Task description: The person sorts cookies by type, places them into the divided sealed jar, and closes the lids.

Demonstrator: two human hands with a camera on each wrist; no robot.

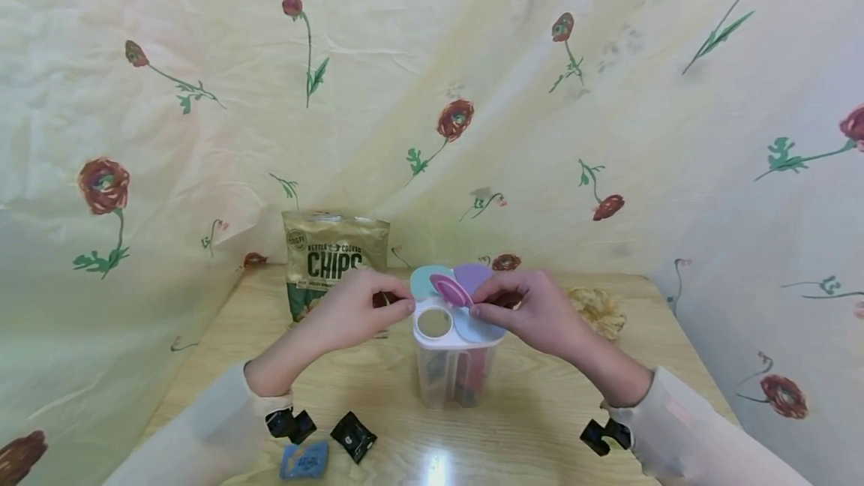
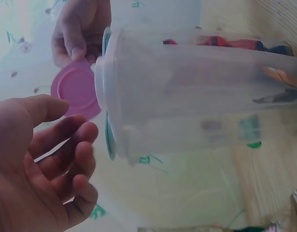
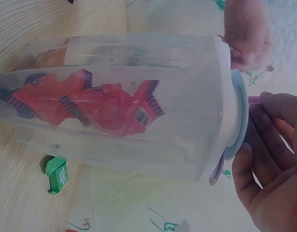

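Observation:
A clear storage container [image 1: 451, 373] with a white top stands on the table, several red packets [image 3: 109, 106] showing through its wall. Teal, purple and light blue lids cover three of its openings, and the front left round opening [image 1: 434, 322] is uncovered. My right hand [image 1: 533, 313] pinches the edge of the pink lid [image 1: 451, 290], which is tilted up over the top. At the container's left rim is my left hand [image 1: 367, 306], its fingers loosely bent beside the opening. In the left wrist view, its thumb and fingertips are apart with nothing between them.
A bag of chips [image 1: 337, 257] stands behind my left hand. Near the table's front lie a black packet [image 1: 354, 437] and a blue packet [image 1: 304, 460]. Beyond my right hand sits a crumpled yellowish thing [image 1: 597, 311]. A small green box [image 3: 56, 174] shows in the right wrist view.

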